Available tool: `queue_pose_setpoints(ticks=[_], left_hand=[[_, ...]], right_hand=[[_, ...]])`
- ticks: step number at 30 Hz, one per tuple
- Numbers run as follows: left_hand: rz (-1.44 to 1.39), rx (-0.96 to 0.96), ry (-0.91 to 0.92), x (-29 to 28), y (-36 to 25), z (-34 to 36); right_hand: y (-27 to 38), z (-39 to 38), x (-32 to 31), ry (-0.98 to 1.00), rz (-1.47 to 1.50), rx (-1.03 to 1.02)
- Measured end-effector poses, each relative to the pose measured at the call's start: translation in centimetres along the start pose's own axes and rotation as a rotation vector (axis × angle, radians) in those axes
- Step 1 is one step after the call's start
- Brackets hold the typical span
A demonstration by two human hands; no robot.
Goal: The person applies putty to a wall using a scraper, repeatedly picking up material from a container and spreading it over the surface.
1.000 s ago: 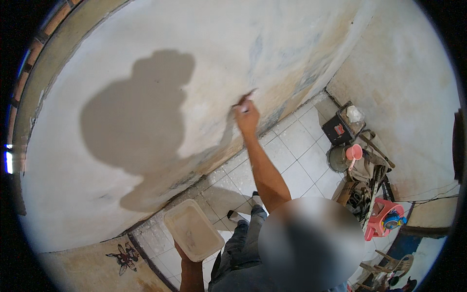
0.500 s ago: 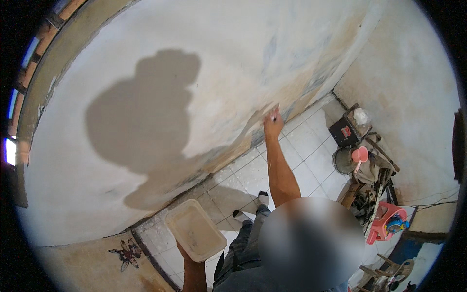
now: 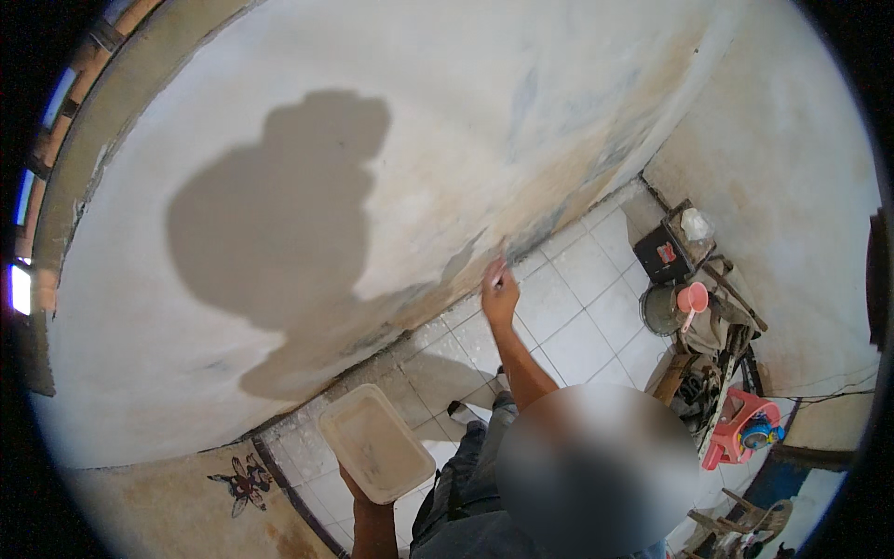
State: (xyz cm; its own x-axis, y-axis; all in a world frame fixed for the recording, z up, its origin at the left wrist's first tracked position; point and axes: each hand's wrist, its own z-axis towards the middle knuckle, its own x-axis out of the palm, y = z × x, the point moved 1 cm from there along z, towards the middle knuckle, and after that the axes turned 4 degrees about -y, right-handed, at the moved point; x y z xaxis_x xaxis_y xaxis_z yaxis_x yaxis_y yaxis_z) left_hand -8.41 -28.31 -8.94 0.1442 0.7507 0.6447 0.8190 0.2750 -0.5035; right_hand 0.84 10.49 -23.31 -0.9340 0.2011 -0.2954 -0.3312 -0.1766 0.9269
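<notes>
At the far left, the big plastered wall [image 3: 279, 140] carries a dark shadow of the person. Low on the left, a small dark flower-like mark [image 3: 244, 481] sits on the brownish floor. To its right, the left hand [image 3: 358, 492] holds a shallow cream rectangular tray [image 3: 375, 443] from below; the fingers are closed under its near short edge, and its long axis runs away from the person toward the wall base. Further right, the right hand [image 3: 499, 296] is raised to the lower edge of the wall, just above the white tiled floor [image 3: 577, 317]. Its fingers are pinched around a thin tool [image 3: 497, 268], too small to identify, whose tip touches the wall. The tray lies down and left from this hand, well apart. At the right corner stand a dark box [image 3: 663, 253], a pink cup [image 3: 692, 298] and a red stool [image 3: 736, 424].
</notes>
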Motion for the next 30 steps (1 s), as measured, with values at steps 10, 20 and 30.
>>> queue_pose_setpoints(ticks=[10, 20, 30], left_hand=[[0.011, -0.034, -0.001, -0.9, 0.5, 0.5], [0.031, -0.018, -0.009, -0.2, -0.1, 1.1], [0.008, -0.022, 0.0, -1.5, 0.7, 1.2]], right_hand=[[7.5, 4.6, 4.4, 0.063, 0.095, -0.33], [2.6, 5.9, -0.6, -0.16, -0.163, -0.169], [-0.7, 3.4, 0.4, 0.279, -0.218, -0.535]])
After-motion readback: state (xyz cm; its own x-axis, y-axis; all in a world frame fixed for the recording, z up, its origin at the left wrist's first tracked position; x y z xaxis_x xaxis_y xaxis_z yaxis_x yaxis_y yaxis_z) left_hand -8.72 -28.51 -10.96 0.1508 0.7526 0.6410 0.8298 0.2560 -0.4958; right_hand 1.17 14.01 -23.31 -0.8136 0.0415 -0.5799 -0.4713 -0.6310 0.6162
